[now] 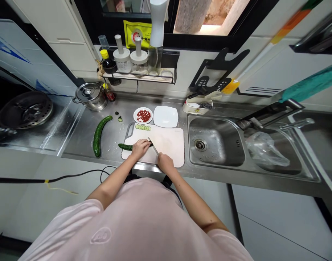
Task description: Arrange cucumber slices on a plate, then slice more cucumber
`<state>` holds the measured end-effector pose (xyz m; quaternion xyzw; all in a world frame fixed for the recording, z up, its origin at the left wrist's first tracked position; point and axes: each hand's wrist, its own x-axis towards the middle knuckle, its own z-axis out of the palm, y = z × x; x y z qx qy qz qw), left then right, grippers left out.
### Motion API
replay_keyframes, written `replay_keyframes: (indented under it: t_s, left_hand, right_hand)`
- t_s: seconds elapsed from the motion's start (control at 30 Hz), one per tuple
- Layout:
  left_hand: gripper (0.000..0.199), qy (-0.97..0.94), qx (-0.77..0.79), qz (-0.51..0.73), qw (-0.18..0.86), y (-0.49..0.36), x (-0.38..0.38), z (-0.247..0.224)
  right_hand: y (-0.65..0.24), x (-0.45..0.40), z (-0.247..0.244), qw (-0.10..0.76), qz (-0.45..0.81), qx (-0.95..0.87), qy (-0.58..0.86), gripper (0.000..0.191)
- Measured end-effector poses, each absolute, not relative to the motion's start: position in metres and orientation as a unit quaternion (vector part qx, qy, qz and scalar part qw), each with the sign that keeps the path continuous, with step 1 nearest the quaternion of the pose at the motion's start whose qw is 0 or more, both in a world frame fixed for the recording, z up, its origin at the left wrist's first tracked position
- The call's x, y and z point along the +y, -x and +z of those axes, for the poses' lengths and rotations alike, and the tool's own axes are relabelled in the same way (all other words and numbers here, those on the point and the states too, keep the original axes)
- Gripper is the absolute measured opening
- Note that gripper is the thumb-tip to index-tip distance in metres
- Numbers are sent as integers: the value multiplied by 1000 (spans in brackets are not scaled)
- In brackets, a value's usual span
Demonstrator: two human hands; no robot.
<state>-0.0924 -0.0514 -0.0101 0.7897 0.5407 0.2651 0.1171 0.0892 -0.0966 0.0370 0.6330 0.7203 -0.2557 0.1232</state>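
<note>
Okay, nearest us is the person's pink T-shirt (135, 217), both forearms reaching out over the bench edge. The left hand (140, 148) is narrowed down, fingers curled on a short cucumber piece (125, 146), pinning it to the white cutting board (168, 143); the dark green end pokes out left of the hand. The right hand (166, 163) is closed around a kitchen knife (154, 146), handle hidden in the grip, blade slanting up toward the left fingers and very close to them. We can't see where the edge meets the cucumber because the left hand covers that spot.

We'd judge that good cutting here means keeping those fingertips tucked back, letting the flat of the blade ride against the knuckles, and keeping each cut as thin and even as the round slices (143, 127) lined up at the board's far edge.

Further out, a whole curved cucumber (98, 136) lies on the steel bench (114, 136) left of the board, with small cut ends (118, 116) past it. Behind the board sit a round plate (135, 115) of chopped red bits and a white square plate (166, 116). A steel pot (89, 97) stands far left, and a steel sink (191, 137) lies right, with a plastic bag (266, 150) in its second basin. At the back, a shelf (138, 78) carries bottles and jars.
</note>
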Motion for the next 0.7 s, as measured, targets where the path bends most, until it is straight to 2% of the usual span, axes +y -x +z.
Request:
replay_keyframes:
  t_s: [0.7]
  left_hand:
    - [22,-792,544,254,116,93,-51,-11]
  right_hand:
    - [-64,-59,37,94,-259,728,-628,27]
